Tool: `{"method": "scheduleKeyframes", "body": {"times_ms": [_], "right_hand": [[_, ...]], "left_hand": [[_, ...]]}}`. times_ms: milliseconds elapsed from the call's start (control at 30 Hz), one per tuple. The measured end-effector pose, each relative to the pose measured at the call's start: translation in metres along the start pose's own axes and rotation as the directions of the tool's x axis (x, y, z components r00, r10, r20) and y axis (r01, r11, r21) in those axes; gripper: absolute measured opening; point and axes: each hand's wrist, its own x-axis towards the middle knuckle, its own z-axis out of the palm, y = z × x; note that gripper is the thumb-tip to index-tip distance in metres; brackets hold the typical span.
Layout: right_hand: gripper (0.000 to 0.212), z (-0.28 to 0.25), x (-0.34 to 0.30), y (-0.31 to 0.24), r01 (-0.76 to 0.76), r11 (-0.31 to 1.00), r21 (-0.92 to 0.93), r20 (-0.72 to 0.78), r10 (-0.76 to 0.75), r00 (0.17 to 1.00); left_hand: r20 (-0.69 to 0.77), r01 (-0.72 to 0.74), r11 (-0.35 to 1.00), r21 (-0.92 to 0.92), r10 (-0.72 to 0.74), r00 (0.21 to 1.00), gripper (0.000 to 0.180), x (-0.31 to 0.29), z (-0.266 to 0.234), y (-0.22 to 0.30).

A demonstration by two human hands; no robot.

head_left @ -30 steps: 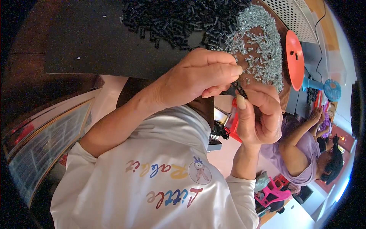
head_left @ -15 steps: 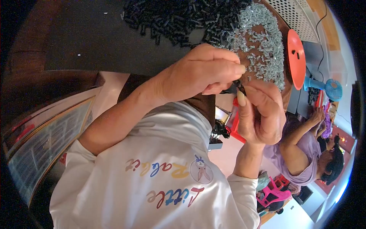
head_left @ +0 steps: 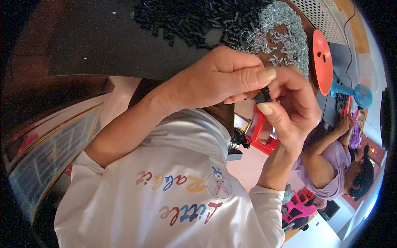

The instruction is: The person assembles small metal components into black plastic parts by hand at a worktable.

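My left hand (head_left: 215,80) and my right hand (head_left: 291,109) meet in front of my chest, above the near edge of a dark table (head_left: 103,45). Between their fingertips they pinch one small black part (head_left: 264,96); most of it is hidden by the fingers. On the table beyond the hands lies a heap of small black parts (head_left: 198,18), and to its right a heap of small silvery metal springs (head_left: 281,35).
A round orange lid or dish (head_left: 322,62) stands on edge at the table's right. A blue hand-held fan (head_left: 351,93) lies past it. Another person in a lilac top (head_left: 331,161) sits at the right, hands raised. A red frame (head_left: 260,132) shows below my hands.
Both hands have stayed together on the small black part, with the fingers shifting slightly around it. The left thumb now lies further over the part.
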Motion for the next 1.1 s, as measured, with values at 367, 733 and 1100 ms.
{"method": "scheduleKeyframes", "body": {"times_ms": [367,733,1100], "right_hand": [[0.030,0.009,0.003,0.009,-0.019,0.998,-0.066,-0.031,0.017,0.999],[0.029,0.012,0.008,0.020,0.141,0.990,-0.026,0.007,-0.141,0.990],[0.032,0.019,0.005,0.021,0.180,0.975,-0.127,-0.052,-0.188,0.981]], "left_hand": [[-0.111,0.117,0.993,0.008,-0.116,0.987,0.037,0.002,0.002,0.007],[-0.061,0.062,0.993,-0.096,-0.068,0.996,0.032,0.004,-0.003,0.001],[-0.052,0.032,0.997,-0.072,-0.036,0.998,0.041,-0.004,0.001,0.008]]}}
